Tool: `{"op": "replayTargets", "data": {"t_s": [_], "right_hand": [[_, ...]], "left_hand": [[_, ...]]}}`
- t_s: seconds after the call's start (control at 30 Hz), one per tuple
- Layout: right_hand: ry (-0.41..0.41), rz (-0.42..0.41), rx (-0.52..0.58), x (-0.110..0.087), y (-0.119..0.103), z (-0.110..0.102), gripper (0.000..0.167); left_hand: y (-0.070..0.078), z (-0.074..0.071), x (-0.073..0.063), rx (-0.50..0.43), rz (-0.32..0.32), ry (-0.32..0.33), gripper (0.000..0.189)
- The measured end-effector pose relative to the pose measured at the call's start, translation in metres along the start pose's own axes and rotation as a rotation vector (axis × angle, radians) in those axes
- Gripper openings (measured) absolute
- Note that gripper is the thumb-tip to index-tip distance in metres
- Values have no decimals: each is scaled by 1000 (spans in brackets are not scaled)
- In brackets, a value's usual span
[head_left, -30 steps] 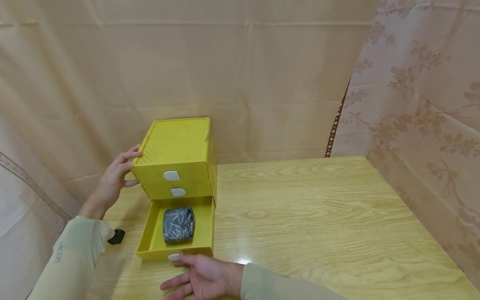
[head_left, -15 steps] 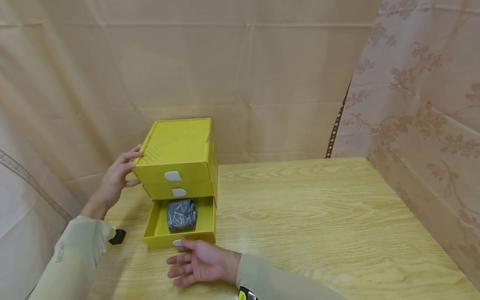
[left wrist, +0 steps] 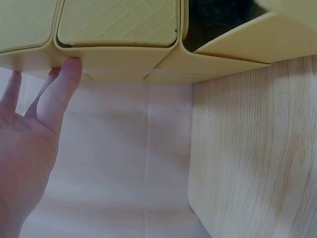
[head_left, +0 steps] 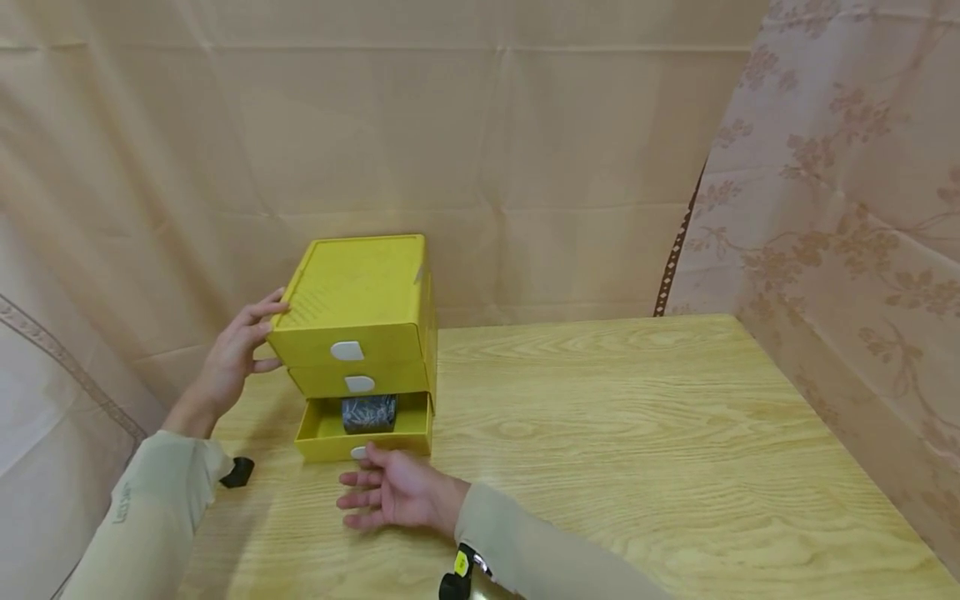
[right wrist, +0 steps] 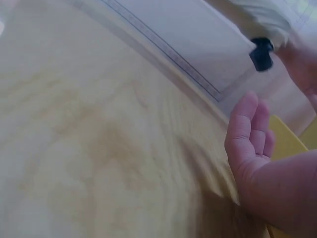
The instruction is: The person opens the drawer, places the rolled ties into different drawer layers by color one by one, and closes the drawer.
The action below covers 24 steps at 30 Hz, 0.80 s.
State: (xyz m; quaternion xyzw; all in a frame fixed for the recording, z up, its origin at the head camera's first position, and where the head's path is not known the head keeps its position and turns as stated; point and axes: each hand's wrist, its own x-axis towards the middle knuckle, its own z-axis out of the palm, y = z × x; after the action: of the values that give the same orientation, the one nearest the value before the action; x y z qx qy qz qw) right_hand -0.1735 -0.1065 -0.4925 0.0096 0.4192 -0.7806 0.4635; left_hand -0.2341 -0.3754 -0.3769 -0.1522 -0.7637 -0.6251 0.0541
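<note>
A yellow cabinet (head_left: pixel 360 283) of three stacked drawers stands on the table, with white tabs on the drawer fronts. Its bottom drawer (head_left: pixel 322 448) is pulled partway out; the two above are closed. Inside it lies a dark grey rolled cloth bundle (head_left: pixel 369 414) with a pale leaf pattern, its back part hidden under the drawer above. My left hand (head_left: pixel 232 358) steadies the cabinet's left side, its fairly straight fingers (left wrist: pixel 54 99) touching the wall. At the bottom drawer's white tab (head_left: pixel 359 453), the thumb of my right hand (head_left: pixel 408 492) presses the front, the other fingers loosely spread.
The wood-grain table (head_left: pixel 637 433) stretches to the right of the cabinet. A beige curtain (head_left: pixel 480 167) hangs close behind, and a flowered cloth (head_left: pixel 862 225) borders the right side. Black wrist-camera parts (head_left: pixel 237 472) sit by the left forearm.
The bottom drawer has slid inward, away from me, carrying the cloth bundle further under the cabinet. My right hand has moved forward with it. The left hand stays at the cabinet's side.
</note>
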Motion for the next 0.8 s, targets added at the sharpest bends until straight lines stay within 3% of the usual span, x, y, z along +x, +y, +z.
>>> {"op": "replayTargets", "data": {"t_s": [0.33,0.5,0.8], "right_hand": [[51,-97,16,26,-17,-3,27],[73,-109,22,35,-25,-4,26],[59,-104,14,43,-34,-7,29]], "left_hand": [[2,-2,-2,30,13,0,37],[1,0,-2,31,0,19,35],[1,-2,-1,28,35,15,36]]}}
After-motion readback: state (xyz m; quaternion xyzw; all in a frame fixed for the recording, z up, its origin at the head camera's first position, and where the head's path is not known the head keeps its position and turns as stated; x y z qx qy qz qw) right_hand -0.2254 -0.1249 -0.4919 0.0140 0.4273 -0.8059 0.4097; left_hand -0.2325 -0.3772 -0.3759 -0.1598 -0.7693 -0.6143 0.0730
